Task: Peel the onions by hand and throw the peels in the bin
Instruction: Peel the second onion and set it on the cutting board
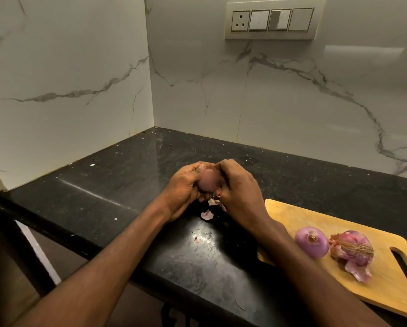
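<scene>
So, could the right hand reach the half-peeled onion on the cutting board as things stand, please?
Probably yes: the half-peeled onion lies uncovered beside the right forearm, though the right hand now grips the held onion.

Two bare forearms, no sleeves (none in view), left grip (183,187), right grip (240,192)

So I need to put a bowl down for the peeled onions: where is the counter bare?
Bare counter lies left of the left hand, toward the wall corner, and behind the cutting board. Crowded: the board holds two onions, and peels lie under both hands.
</scene>
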A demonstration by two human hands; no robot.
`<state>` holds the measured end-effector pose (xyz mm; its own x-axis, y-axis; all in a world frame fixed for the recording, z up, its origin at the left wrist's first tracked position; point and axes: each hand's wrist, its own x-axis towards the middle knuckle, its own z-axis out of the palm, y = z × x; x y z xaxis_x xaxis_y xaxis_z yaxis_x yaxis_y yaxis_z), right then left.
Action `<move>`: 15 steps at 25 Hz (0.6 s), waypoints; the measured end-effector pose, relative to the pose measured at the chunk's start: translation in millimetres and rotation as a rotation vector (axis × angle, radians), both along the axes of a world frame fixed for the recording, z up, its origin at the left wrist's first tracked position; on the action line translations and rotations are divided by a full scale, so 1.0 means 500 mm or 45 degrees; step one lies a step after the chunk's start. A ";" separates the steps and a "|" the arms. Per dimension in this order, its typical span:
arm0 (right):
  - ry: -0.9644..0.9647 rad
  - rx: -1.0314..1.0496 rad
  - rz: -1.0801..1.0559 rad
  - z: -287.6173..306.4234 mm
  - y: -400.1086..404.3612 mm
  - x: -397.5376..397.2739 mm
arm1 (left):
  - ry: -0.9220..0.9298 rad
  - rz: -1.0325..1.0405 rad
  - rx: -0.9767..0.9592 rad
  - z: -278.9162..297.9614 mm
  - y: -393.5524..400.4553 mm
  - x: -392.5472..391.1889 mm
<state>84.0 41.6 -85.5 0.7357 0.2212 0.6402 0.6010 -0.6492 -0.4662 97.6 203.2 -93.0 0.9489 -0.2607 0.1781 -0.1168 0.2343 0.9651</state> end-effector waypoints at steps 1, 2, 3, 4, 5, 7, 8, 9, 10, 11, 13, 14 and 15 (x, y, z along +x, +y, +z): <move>-0.014 0.038 0.002 -0.001 -0.002 0.000 | 0.005 -0.004 -0.012 0.000 0.000 0.001; -0.036 0.064 0.004 -0.001 -0.004 0.001 | 0.010 -0.006 -0.016 0.000 0.001 0.002; -0.050 0.076 0.011 -0.002 -0.006 0.003 | 0.012 -0.005 -0.012 -0.002 0.003 0.003; -0.053 0.089 0.025 -0.002 -0.007 0.002 | 0.008 -0.008 -0.005 -0.003 0.004 0.003; -0.047 0.098 0.036 0.001 -0.009 0.001 | -0.005 -0.018 0.008 -0.002 0.004 0.002; -0.041 0.115 0.037 0.006 -0.013 -0.001 | -0.031 -0.045 0.020 0.000 0.001 0.001; -0.046 0.105 0.026 0.007 -0.016 -0.001 | -0.039 -0.053 0.024 0.001 0.001 0.000; -0.054 0.075 0.007 0.003 -0.017 -0.002 | -0.047 -0.051 0.030 -0.001 0.000 -0.001; -0.061 0.029 -0.011 0.002 -0.016 -0.002 | -0.067 -0.037 0.038 -0.001 0.000 -0.001; -0.055 -0.015 -0.027 0.002 -0.013 -0.003 | -0.084 -0.022 0.051 -0.002 -0.002 -0.001; -0.015 -0.075 -0.038 0.005 -0.011 0.003 | -0.088 0.003 0.068 -0.004 -0.004 -0.002; 0.005 -0.112 -0.045 0.005 -0.009 0.005 | -0.093 0.007 0.071 -0.004 -0.004 -0.004; 0.016 -0.157 -0.056 0.003 -0.006 0.005 | -0.093 0.019 0.066 -0.004 -0.004 -0.003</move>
<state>86.5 38.5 -83.9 0.7542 0.2650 0.6009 0.5653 -0.7276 -0.3886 96.1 201.5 -95.1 0.9376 -0.2576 0.2337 -0.1904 0.1821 0.9647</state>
